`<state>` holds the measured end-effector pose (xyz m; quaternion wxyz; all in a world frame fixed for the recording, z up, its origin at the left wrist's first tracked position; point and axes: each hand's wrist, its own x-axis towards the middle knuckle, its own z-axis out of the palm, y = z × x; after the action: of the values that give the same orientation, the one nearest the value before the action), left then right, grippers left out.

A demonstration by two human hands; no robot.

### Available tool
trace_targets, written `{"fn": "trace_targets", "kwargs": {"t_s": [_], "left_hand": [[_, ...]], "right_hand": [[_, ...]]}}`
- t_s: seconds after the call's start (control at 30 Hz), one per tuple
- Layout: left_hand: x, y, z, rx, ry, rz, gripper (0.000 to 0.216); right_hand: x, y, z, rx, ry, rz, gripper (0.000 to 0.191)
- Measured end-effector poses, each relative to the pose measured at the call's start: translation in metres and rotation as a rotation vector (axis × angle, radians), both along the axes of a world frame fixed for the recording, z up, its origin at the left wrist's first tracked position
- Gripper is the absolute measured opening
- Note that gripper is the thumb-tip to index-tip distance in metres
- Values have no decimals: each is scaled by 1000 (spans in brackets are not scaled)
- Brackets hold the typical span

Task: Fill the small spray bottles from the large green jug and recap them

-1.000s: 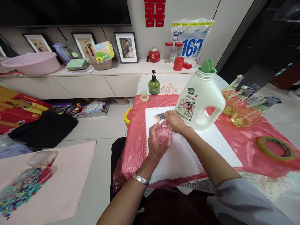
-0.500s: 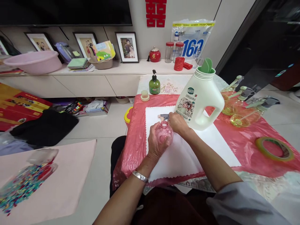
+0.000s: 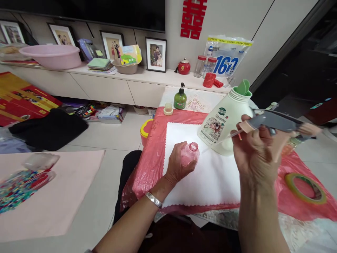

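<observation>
Pink bottle [image 3: 187, 156], uncapped, just right of the frame's centre, over white cloth [image 3: 207, 182]; cannot tell whether resting or lifted. Clasped by the left hand [image 3: 177, 163], with fingers and thumb curled round the body. Grey-and-peach spray head [image 3: 277, 121] at centre right, gripped in the right hand [image 3: 254, 151] with fingers bent around its collar end; thin tube [image 3: 236, 133] slanting down to the left, toward the bottle. Behind the right hand, large pale jug [image 3: 218, 123] with a green piece [image 3: 242, 87] in its mouth. At lower right, roll of tape [image 3: 290, 183] on red plastic sheeting [image 3: 147, 161].
</observation>
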<state>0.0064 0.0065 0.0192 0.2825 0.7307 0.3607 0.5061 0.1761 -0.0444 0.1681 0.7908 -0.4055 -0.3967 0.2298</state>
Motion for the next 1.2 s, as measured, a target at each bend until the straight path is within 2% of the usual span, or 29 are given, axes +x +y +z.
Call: {"fn": "trace_targets", "kwargs": {"t_s": [0.17,0.3,0.43,0.63,0.73,0.83,1.0,1.2], "left_hand": [[0,0,-1,41,-15,-13,68],[0,0,-1,8,-5,-20,69],[-1,0,-2,1,-10,-36,70],[-1,1,-1,-2,0,-38,68],[1,1,-2,0,1,-38,67],[3,1,-4,-5,-3,-37,68],[4,2,-5,-32,-20,-43,71],[3,1,-5,-12,-44,-50,69]], "right_hand": [[-15,-7,24,66,-123,-86,34],[-32,0,28,139,-167,-182,35],[-37,11,8,89,-221,-143,35],[-35,12,-49,-125,-213,136,39],[-38,10,-67,-227,-203,258,33],[-40,10,-73,-264,-205,303,32],[-36,11,-77,-285,-206,340,46],[-33,9,-83,-280,-203,348,42]]}}
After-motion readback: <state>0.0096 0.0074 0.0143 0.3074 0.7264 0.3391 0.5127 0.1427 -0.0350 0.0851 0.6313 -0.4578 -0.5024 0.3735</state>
